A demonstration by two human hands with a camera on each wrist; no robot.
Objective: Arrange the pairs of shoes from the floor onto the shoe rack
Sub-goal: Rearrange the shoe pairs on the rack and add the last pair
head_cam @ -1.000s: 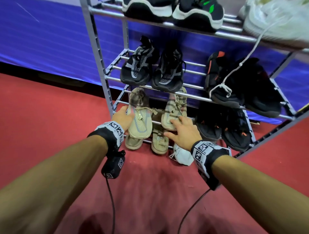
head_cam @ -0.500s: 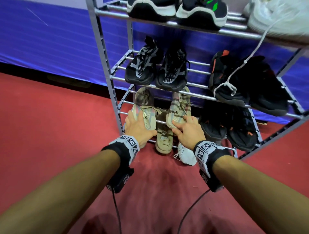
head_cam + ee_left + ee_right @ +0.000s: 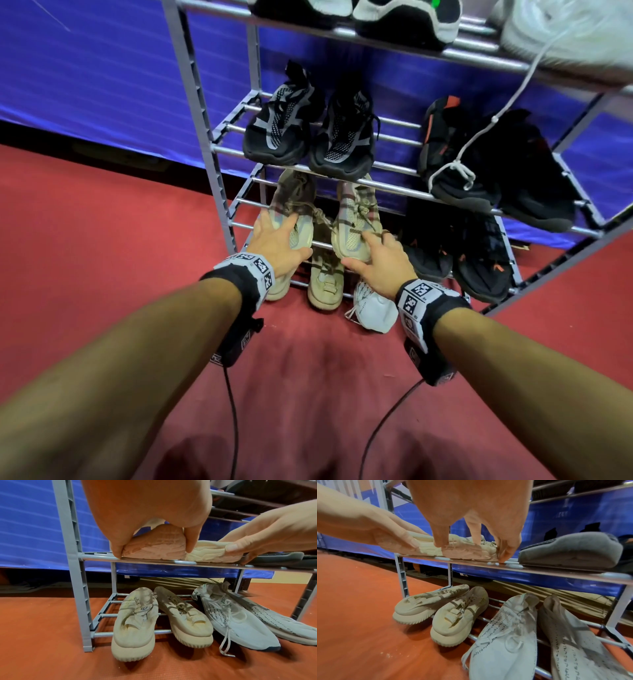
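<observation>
A pair of beige patterned sneakers lies toes-out on the second-lowest shelf of the grey shoe rack. My left hand grips the toe of the left beige sneaker, thumb on one side and fingers on the other, as the left wrist view shows on the sneaker's toe. My right hand grips the toe of the right beige sneaker, seen from the side in the right wrist view. Both soles rest on the shelf bars.
A cream pair and a white knit pair sit on the bottom shelf, toes on the red floor. Black shoes sit right of the beige pair. Black pairs fill the shelf above, where a white lace hangs.
My left hand slid from the side of its sneaker onto the toe. Both beige sneakers have gone deeper onto the shelf, and my head has come closer.
</observation>
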